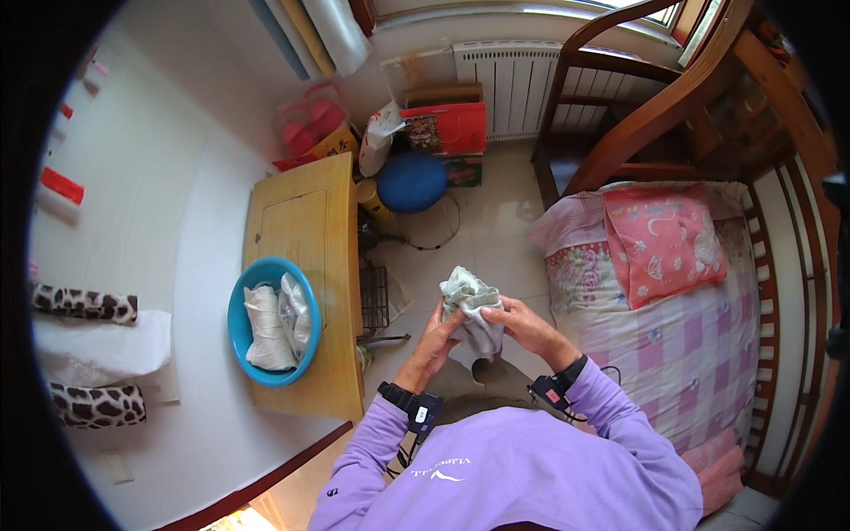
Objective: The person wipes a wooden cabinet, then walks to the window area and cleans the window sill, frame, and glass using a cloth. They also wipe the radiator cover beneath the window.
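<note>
A bunched, pale grey-green cloth [470, 299] is held up in front of my body, over the tiled floor. My left hand [435, 337] grips its left side, the thumb pressed on the front. On the right side my right hand [528, 323] pinches a fold between thumb and fingers. The cloth's upper edge is crumpled and its lower part hangs down between both hands. Some of the fingers are hidden behind the fabric.
To the left, a blue basin [234, 352] holding a white cloth roll and a clear plastic bag stands on a wooden desk [292, 206]. A blue round stool [412, 180] stands ahead. A bed [664, 358] with a pink pillow [664, 242] is at right.
</note>
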A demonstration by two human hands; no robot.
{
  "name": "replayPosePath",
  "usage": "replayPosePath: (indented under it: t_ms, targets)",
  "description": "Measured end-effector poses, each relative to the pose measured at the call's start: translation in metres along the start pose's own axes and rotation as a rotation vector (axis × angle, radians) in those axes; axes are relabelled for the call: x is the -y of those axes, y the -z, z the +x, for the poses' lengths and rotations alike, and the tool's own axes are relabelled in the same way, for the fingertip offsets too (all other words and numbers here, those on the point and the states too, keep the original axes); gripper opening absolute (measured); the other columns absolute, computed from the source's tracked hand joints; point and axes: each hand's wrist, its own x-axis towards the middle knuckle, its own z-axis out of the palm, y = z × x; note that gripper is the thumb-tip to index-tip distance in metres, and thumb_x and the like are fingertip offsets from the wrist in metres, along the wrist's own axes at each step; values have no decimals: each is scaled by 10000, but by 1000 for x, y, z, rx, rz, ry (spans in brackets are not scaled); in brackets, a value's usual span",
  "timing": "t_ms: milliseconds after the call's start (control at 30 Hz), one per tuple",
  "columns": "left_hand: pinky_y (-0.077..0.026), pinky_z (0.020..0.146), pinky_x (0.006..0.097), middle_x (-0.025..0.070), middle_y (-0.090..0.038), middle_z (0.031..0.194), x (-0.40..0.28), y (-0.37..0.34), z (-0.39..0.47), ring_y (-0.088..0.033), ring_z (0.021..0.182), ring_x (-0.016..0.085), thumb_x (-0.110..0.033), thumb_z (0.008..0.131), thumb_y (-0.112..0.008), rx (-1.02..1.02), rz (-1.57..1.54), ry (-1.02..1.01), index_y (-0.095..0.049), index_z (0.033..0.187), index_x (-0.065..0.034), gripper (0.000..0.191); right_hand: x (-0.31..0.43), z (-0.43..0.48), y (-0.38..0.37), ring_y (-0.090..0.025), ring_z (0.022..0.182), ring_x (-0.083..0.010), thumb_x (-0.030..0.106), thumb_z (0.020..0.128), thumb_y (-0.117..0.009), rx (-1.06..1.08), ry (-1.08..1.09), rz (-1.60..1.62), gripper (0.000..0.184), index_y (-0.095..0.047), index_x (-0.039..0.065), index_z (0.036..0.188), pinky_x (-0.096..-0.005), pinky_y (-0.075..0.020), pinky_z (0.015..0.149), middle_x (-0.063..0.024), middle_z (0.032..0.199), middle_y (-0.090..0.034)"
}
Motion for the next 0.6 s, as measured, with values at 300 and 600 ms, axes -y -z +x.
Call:
replayPosePath:
  t_ms: [300,600]
  targets:
    - [-485,830,281,21,-598,1065,-14,-49,97,-583,962,123,-207,858,-671,-53,-102,-46,-503,1195,-89,394,29,31,105,-581,994,-119,295,926,-572,-106,-87,-82,395,-539,51,1235,-290,-482,847,-33,1088,-616]
    - [-493,717,292,39,-584,1031,-62,-52,236,-585,915,146,-174,786,-720,-365,-34,-113,-454,1200,-97,498,96,98,175,-621,926,-283,173,814,-675,-547,568,-913,374,-579,65,1158,-349,-501,795,-132,1033,-600]
